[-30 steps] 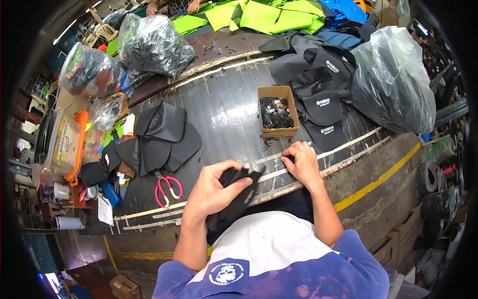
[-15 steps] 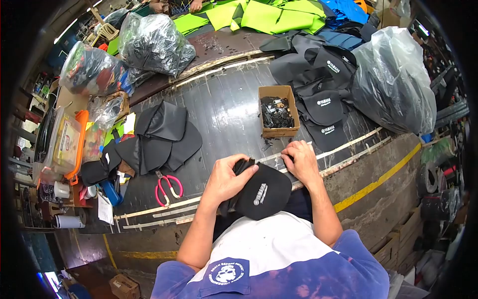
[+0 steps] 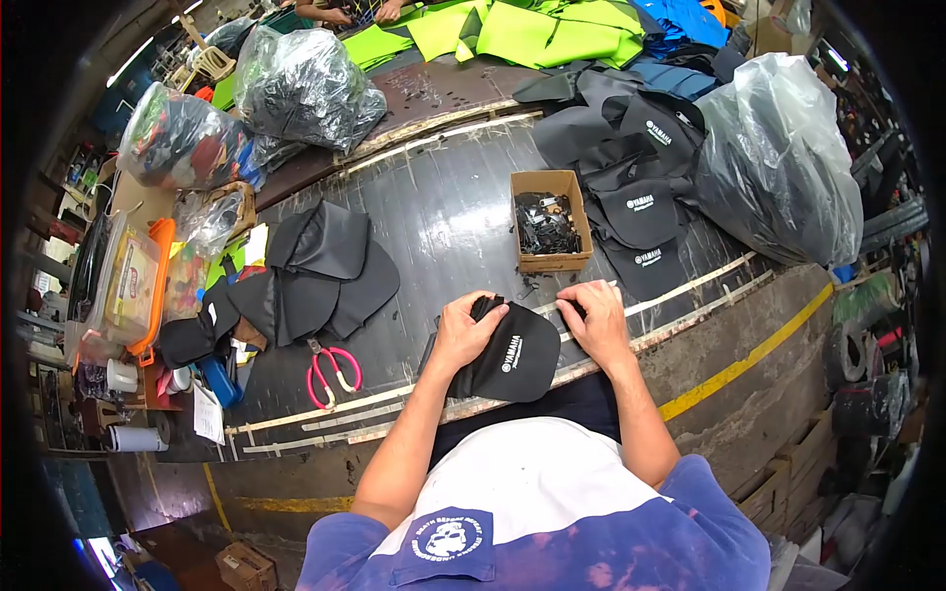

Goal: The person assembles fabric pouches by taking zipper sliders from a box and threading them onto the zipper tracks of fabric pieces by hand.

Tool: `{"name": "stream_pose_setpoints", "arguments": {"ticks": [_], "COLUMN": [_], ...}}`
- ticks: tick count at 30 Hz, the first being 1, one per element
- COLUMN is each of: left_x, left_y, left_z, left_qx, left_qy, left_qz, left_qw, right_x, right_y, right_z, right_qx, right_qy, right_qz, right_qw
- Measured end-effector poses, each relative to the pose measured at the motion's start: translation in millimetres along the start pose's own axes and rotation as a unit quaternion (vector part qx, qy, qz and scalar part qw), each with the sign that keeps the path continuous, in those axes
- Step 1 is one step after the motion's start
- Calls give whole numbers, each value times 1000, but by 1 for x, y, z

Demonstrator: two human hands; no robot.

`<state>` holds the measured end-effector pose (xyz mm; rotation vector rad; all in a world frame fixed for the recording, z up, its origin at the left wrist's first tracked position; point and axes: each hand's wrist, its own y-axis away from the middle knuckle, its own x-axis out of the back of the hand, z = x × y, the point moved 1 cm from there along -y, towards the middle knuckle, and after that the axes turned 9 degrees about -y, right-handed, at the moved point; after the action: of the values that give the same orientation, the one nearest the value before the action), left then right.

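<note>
My left hand (image 3: 471, 331) is closed on the upper left edge of a black fabric piece (image 3: 527, 360), which has a white YAMAHA print and hangs over the table's near edge. Just right of that piece, my right hand (image 3: 595, 317) is closed in a pinch. A small dark thing shows between its thumb and finger, too small to name. Beyond both hands stands an open cardboard box (image 3: 557, 263) holding many small black parts. Red-handled scissors (image 3: 335, 377) lie to the left on the dark table (image 3: 434, 212).
Black fabric pieces (image 3: 325, 281) are piled at the left, and more YAMAHA-printed ones (image 3: 641, 212) at the right beside a large plastic bag (image 3: 788, 167). Filled bags (image 3: 305, 94) and lime-green sheets (image 3: 552, 34) lie farther back. Another person's hands (image 3: 387, 12) show at the top.
My left hand has moved the black fabric piece forward and slightly left, away from my body and onto the table edge. My right hand stays in nearly the same place, still pinched.
</note>
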<state>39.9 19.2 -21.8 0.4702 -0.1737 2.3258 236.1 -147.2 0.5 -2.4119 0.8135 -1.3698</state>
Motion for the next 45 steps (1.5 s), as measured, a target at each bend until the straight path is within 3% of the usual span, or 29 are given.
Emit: {"name": "stream_pose_setpoints", "arguments": {"ticks": [3, 4, 7, 11, 39, 45], "left_x": [3, 3, 6, 8, 9, 7], "left_y": [2, 2, 2, 2, 1, 0], "left_z": [4, 5, 5, 5, 2, -4], "left_qx": [30, 30, 18, 17, -19, -24], "left_qy": [37, 37, 15, -2, -61, -48], "left_qz": [-23, -25, -32, -33, -16, -8], "left_qw": [999, 999, 999, 999, 998, 999], "right_x": [-7, -11, -34, -54, -75, -74], "right_y": [-7, -9, -17, -26, -17, -16], "right_z": [-10, -11, -10, -8, 5, 4], "right_qx": [-143, -144, -252, -214, -255, -253], "right_qy": [-257, -256, -491, -557, -648, -612], "right_qz": [7, 8, -52, -83, -70, -73], "right_qw": [956, 956, 832, 798, 714, 746]}}
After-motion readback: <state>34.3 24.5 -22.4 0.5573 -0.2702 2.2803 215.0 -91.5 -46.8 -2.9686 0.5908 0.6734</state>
